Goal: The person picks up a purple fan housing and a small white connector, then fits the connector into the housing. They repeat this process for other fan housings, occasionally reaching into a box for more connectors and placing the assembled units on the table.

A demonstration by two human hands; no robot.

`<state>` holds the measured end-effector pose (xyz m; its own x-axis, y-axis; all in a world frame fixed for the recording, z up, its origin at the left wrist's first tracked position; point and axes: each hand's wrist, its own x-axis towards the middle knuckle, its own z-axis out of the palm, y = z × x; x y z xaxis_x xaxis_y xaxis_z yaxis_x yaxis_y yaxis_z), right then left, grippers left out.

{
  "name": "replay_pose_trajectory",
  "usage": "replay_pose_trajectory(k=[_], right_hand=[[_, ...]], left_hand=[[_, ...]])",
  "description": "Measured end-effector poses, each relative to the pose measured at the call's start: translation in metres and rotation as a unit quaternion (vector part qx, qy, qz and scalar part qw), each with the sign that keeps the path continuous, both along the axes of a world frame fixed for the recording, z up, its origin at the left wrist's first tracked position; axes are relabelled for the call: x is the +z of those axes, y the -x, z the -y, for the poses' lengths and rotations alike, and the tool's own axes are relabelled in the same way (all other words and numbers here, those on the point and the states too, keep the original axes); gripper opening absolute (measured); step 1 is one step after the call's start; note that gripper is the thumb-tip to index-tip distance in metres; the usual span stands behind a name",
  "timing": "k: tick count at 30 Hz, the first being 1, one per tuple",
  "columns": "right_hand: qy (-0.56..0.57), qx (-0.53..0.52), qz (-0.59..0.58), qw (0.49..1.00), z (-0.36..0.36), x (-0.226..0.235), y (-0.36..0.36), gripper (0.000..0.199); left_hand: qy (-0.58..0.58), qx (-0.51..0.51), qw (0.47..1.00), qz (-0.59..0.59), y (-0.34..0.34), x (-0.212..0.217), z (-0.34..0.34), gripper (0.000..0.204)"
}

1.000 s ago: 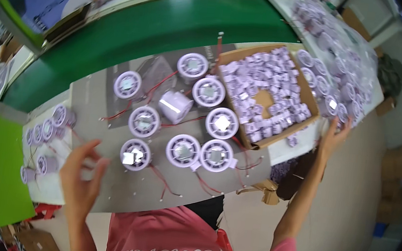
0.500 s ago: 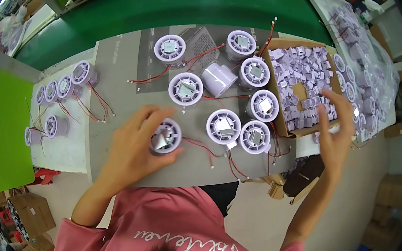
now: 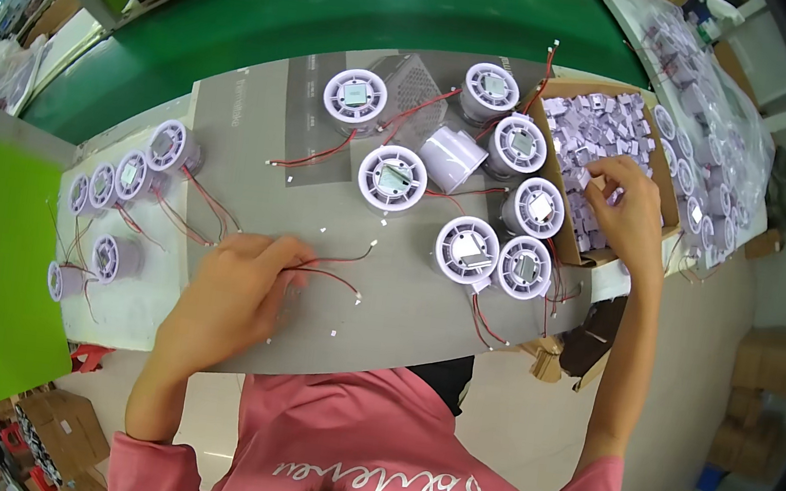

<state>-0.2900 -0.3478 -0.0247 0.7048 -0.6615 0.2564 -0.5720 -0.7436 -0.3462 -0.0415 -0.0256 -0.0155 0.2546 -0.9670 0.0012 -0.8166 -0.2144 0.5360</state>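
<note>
My left hand [image 3: 246, 286] is low over the left part of the grey table, fingers curled and slightly blurred. Red and black wires [image 3: 335, 275] come out from under its fingertips toward the right; any housing behind the hand is hidden. Over the cardboard box [image 3: 587, 262] at the right, my right hand [image 3: 625, 207] pinches a small lilac plastic piece [image 3: 585, 179]. Many similar lilac pieces [image 3: 604, 124] fill the box. Several round lilac housings, one of them a housing with a square plate [image 3: 391, 179], stand between my hands, and one housing [image 3: 453, 159] lies on its side.
More wired housings [image 3: 134, 174] stand on a white surface at the left. A green strip [image 3: 344, 4] runs behind the table. At the far right, plastic-wrapped housings [image 3: 696, 96] are piled. Tiny white bits [image 3: 334, 334] lie on the grey table [image 3: 385, 313].
My right hand has moved left and down to the box and closed on a small lilac piece. The housing seen in my left hand has gone from sight; only wires show there.
</note>
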Motion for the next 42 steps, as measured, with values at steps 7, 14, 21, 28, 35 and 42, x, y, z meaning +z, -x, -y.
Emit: replay_pose_trajectory(k=[7, 14, 21, 28, 35, 42], right_hand=[[-0.307, -0.017, 0.264, 0.914, 0.006, -0.009, 0.01, 0.02], [-0.543, -0.019, 0.416, 0.729, -0.004, 0.012, 0.019, 0.046], [-0.689, 0.097, 0.449, 0.56, -0.039, 0.026, 0.015, 0.053], [-0.688, 0.137, 0.464, 0.541, -0.1, 0.034, -0.014, 0.051], [-0.655, 0.152, 0.491, 0.554, -0.143, 0.009, -0.041, 0.034], [-0.568, 0.18, 0.48, 0.644, -0.184, -0.02, -0.06, 0.025]], left_hand=[[-0.015, -0.123, 0.989, -0.08, 0.009, 0.015, 0.028, 0.013], [0.007, -0.197, 0.97, -0.142, 0.001, 0.007, 0.034, 0.02], [-0.081, -0.16, 0.956, -0.232, -0.015, 0.019, 0.041, 0.026], [-0.037, -0.155, 0.92, -0.359, -0.025, 0.012, 0.035, 0.022], [-0.019, 0.02, 0.901, -0.432, -0.016, 0.011, 0.039, 0.013], [0.001, -0.026, 0.912, -0.409, 0.0, 0.014, 0.035, 0.011]])
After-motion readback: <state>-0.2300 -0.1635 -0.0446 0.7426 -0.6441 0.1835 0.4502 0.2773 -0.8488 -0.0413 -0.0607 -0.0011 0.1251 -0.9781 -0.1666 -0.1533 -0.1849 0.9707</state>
